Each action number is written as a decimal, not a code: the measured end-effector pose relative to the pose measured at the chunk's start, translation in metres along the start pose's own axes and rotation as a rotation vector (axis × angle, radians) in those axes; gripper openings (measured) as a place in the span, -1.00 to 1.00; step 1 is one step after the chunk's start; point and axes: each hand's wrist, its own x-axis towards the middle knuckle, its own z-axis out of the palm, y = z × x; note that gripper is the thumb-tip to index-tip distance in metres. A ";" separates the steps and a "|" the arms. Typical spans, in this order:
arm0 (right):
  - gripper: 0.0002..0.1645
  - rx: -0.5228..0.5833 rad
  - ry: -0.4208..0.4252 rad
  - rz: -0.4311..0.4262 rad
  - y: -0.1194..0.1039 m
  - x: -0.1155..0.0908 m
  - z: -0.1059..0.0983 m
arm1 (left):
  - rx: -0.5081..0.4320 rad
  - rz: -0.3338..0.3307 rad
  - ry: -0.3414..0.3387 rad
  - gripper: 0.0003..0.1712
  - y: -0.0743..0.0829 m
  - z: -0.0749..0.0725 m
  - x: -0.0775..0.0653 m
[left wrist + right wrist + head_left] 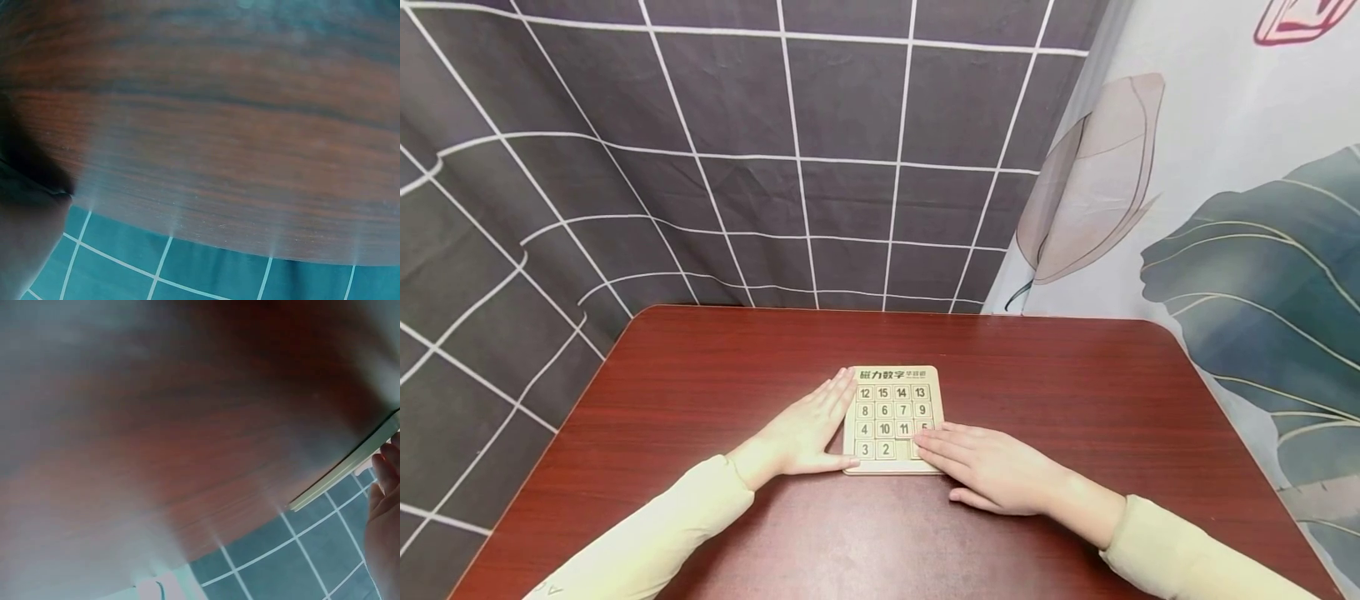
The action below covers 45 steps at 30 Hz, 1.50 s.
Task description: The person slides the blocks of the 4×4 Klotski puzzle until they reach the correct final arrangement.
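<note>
A pale sliding number puzzle point(891, 467) lies flat on the table, its numbered tiles in rows below a printed heading. My left hand point(797, 433) rests along its left side, fingers straight by the upper left corner and thumb at the lower left one. From the right, my right hand point(1000, 471) reaches over the lower right corner with straight fingers on the tiles there. They hide the bottom right tile and part of the 5 tile point(924, 427). An uncovered gap shows right of the 2 tile point(886, 449). The right wrist view catches the puzzle's edge beside the fingers.
The reddish-brown wooden table point(737, 350) has rounded far corners. A dark curtain with white grid lines point(850, 200) hangs behind and to the left. On the right hangs a pale curtain with large printed leaves point(1262, 267).
</note>
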 end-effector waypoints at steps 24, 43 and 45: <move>-0.22 0.031 0.027 -0.074 -0.002 0.030 0.011 | 0.006 0.010 0.020 0.30 -0.002 0.005 0.000; -0.24 0.031 0.033 -0.051 0.002 0.012 0.004 | -0.002 0.005 0.016 0.31 -0.002 0.004 0.000; -0.24 0.023 0.037 -0.051 0.003 0.010 0.005 | -0.003 0.003 0.014 0.31 -0.001 0.004 0.000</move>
